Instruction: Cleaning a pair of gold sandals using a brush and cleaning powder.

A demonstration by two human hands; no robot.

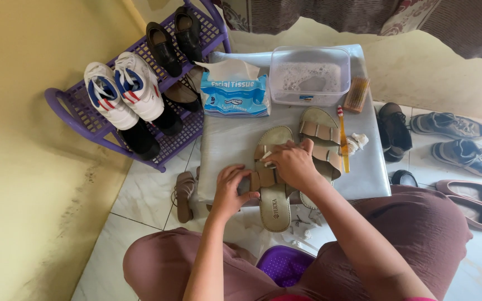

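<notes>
A tan strapped sandal lies lengthwise on the small white table, its heel past the near edge. My left hand grips the sandal's left side at the straps. My right hand presses a small white tissue wad onto the straps. The matching sandal lies just to the right, partly under my right wrist.
On the table stand a blue tissue pack, a clear tub of soapy water, a wooden brush, a toothbrush and a crumpled tissue. A purple shoe rack stands left. Several shoes lie right; a sandal lies on the floor.
</notes>
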